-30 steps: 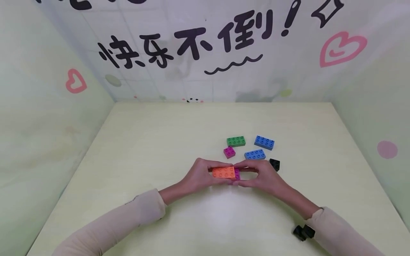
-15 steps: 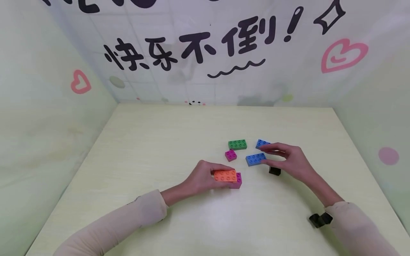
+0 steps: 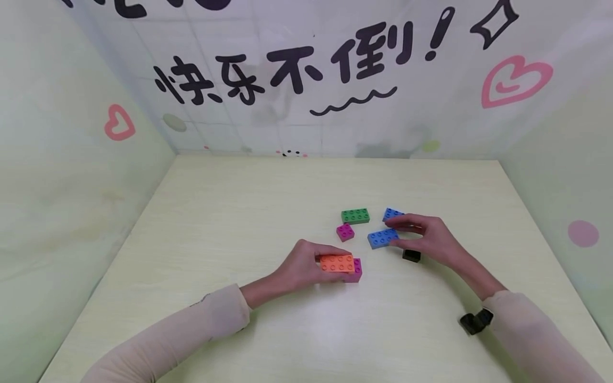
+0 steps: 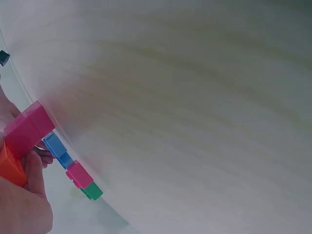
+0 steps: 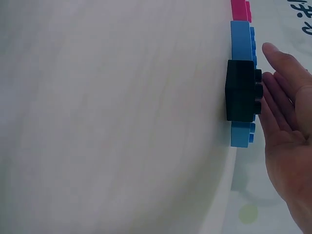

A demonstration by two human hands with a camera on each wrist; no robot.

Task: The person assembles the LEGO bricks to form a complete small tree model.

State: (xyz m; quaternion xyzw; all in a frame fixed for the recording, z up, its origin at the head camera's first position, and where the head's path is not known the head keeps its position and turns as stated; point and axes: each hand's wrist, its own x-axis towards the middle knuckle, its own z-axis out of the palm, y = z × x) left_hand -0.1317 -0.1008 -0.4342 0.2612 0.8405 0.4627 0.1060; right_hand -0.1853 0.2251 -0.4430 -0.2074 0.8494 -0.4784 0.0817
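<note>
In the head view, we see the biggest change in the right hand point(image 3: 430, 239): 1.0 s ago its fingers were at the stack, and now they reach among the loose bricks. They are spread apart with a gap between thumb and forefinger, around the right end of the nearer blue rectangular plastic brick point(image 3: 379, 239). We see nothing gripped there, and we cannot tell whether they touch it. Since 0.5 s ago this hand has barely shifted. The left hand point(image 3: 301, 262) has kept its place, its fingers pinching the stack: an orange 8-stud plastic brick point(image 3: 337, 263) over a magenta plastic block point(image 3: 357, 270), which shows at the right. Beyond lie a green rectangular plastic brick point(image 3: 355, 216), a small square magenta plastic brick point(image 3: 345, 232) and a farther blue plastic brick point(image 3: 390, 213), partly covered; a black plastic brick point(image 3: 412, 256) sits near the right hand, all on the pale surface point(image 3: 230, 213).

In the left wrist view, we see the orange brick against the magenta block, held close by the left fingers.

In the right wrist view, the right fingers are above the studs, holding no brick. To us, this means the stack is only being steadied, with no further brick picked up yet.
</note>
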